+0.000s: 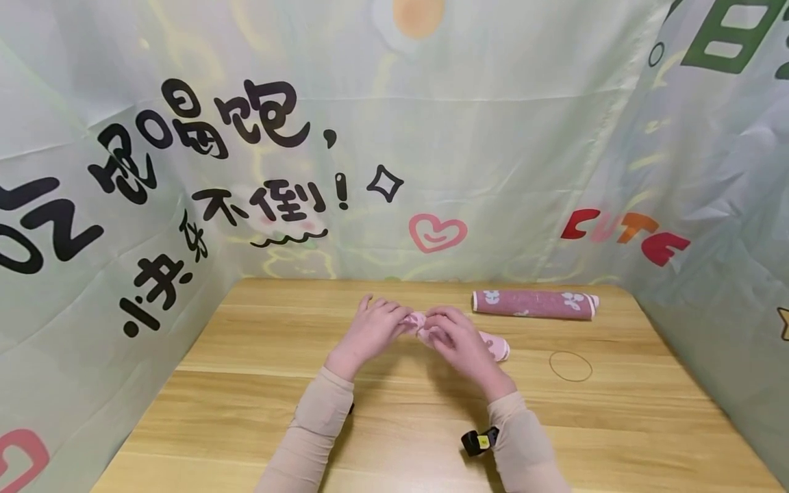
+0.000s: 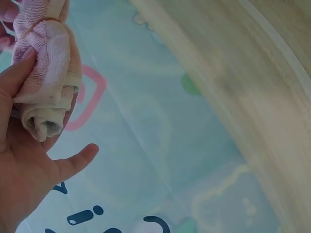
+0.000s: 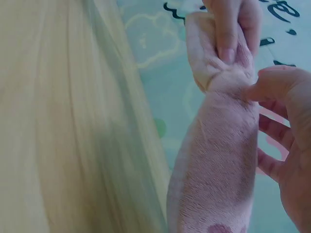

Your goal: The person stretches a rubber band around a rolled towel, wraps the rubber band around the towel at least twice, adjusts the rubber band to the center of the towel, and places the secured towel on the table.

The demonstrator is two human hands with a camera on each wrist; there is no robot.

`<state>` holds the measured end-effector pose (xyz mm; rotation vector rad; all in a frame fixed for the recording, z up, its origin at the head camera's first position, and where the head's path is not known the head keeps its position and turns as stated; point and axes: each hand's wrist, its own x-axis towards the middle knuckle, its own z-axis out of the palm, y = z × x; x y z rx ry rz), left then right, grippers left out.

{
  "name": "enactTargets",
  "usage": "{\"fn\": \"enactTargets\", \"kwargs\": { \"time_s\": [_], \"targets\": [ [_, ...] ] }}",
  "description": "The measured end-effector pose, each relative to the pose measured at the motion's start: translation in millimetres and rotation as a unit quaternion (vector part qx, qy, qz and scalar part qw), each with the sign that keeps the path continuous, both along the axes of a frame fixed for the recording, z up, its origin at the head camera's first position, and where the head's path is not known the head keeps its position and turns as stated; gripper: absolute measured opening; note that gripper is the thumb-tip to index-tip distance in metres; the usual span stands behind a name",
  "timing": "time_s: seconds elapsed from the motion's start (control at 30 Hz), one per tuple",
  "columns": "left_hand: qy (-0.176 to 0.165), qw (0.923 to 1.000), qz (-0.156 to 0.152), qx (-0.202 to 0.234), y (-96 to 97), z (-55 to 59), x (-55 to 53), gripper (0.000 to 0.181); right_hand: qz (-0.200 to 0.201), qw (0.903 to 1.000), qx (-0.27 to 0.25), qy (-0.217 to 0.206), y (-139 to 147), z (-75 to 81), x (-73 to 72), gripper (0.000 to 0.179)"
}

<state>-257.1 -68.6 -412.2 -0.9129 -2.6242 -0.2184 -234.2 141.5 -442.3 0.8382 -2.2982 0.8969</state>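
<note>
Pink rolled towel (image 3: 214, 160) held up over wood-grain table (image 1: 234, 411). Left hand (image 1: 374, 327) pinches one end, thumb beside thin elastic band (image 2: 46, 20); right hand (image 1: 459, 339), fingers curled, grips towel at cinched neck.

Rolled pale-pink towel (image 3: 218, 155), raised above the bench (image 1: 246, 411), cinched near one end by a thin brown band (image 2: 47, 19).

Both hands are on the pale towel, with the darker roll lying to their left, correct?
No: the left hand and right hand are on the pale towel, but the darker roll lies to their right, not left, as the head view shows.
</note>
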Motion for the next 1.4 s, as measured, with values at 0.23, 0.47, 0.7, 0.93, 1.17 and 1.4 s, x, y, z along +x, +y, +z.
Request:
{"fn": "enactTargets", "kwargs": {
  "time_s": [0.23,0.47,0.7,0.93,1.17,1.4],
  "targets": [
    [-0.032,0.9995,0.002,-0.005,-0.6,6.7,-0.5,0.030,-0.030,0.9992,0.024,-0.009,-8.3,-1.7,-0.5,0.028],
    [-0.024,0.9995,0.001,-0.021,-0.5,8.2,0.3,0.025,-0.051,0.9966,0.064,0.013,-16.2,-0.8,0.5,0.022],
    [-0.037,0.9992,0.003,-0.017,-2.3,11.5,1.7,0.029,-0.069,0.9946,0.077,0.012,-13.0,-6.3,-1.4,0.020],
    [-0.067,0.9977,-0.004,-0.012,-1.8,10.3,2.5,0.030,-0.076,0.9945,0.067,0.027,-9.3,-8.0,-0.6,0.028],
    [-0.096,0.9953,-0.015,0.002,1.0,10.6,4.0,0.031,-0.101,0.9926,0.054,-0.039,-10.4,-8.8,1.1,0.060],
    [-0.113,0.9934,-0.020,0.005,3.4,12.8,4.7,0.033,-0.119,0.9882,0.075,-0.061,-12.3,-7.6,2.8,0.060]
  ]
}}
